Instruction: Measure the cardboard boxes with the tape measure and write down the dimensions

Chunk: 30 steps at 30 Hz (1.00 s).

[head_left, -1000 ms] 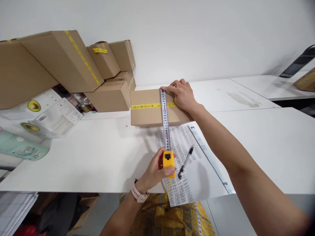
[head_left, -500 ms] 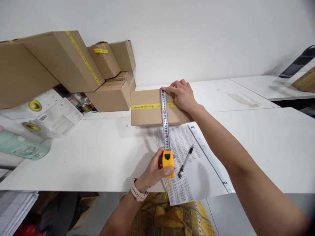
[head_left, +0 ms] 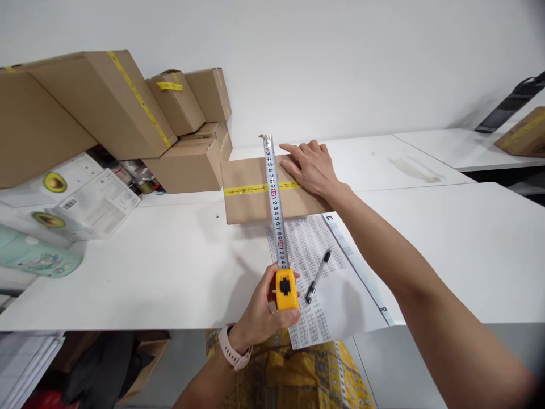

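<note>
My left hand point(head_left: 266, 309) is wrapped round a yellow tape measure point(head_left: 286, 289). Its silver blade is pulled out across the top of a cardboard box point(head_left: 244, 207) sealed with yellow printed tape, and the hooked end reaches past the box's far edge. On the right part of that box rests my right hand point(head_left: 313, 170), fingers spread and apart from the blade. A printed sheet point(head_left: 317, 335) lies in front of the box, with a black and clear pen point(head_left: 318, 276) on it.
Several cardboard boxes point(head_left: 183, 165) are stacked at the back left. Nearer stand white cartons with avocado pictures point(head_left: 85, 199) and a mint green bottle point(head_left: 38, 253). A dark bottle point(head_left: 508, 102) and another taped box point(head_left: 523, 133) are at the far right.
The blade's end has come away from my right hand's fingertips and swung left. My left hand with the tape measure has shifted slightly nearer. The cardboard box has turned a little.
</note>
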Motion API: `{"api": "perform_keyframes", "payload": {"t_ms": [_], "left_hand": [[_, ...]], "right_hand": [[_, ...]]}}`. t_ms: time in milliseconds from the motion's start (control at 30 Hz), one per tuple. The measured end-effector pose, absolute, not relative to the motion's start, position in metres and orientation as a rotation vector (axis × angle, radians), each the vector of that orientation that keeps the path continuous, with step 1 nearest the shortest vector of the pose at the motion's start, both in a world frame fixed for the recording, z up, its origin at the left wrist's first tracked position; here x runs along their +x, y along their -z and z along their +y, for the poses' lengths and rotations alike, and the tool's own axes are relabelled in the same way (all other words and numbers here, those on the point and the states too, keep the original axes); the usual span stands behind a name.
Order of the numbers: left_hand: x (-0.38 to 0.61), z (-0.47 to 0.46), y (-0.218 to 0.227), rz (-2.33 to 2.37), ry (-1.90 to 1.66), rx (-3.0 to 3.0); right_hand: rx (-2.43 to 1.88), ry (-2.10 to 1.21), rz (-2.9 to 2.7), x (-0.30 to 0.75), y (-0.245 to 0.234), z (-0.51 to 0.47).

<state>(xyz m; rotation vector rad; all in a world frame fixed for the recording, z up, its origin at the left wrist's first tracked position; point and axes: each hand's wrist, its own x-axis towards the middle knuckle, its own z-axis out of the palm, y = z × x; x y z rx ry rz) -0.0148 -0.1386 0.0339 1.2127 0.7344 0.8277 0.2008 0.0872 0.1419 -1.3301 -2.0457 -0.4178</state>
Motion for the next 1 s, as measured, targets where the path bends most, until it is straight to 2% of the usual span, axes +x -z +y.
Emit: {"api": "perform_keyframes", "payload": {"t_ms": [167, 400, 500, 667, 767, 867, 1000], "left_hand": [[-0.013, -0.157, -0.022, 0.785, -0.807, 1.248], [-0.011, -0.158, -0.011, 0.862, -0.735, 1.322], [-0.012, -0.157, -0.009, 0.848, -0.742, 1.329], [-0.012, -0.161, -0.011, 0.892, -0.715, 1.404], [-0.011, -0.168, -0.017, 0.981, -0.667, 1.667], [-0.013, -0.176, -0.022, 0.961, -0.584, 1.879], [-0.017, -0.183, -0.029, 0.912, -0.522, 1.887]], "right_hand": [[-1.373, 0.438, -2.032, 0.197, -0.128, 0.041], [-1.421, 0.448, -2.065, 0.202, -0.068, -0.03], [-1.428, 0.383, -2.079, 0.204, -0.059, -0.038], [-1.354, 0.075, -1.787, 0.212, -0.094, -0.045], [-1.213, -0.228, -1.563, 0.225, -0.13, -0.058], [-1.014, -0.362, -1.475, 0.237, -0.158, -0.079], [-0.925, -0.48, -1.346, 0.241, -0.16, -0.113]]}}
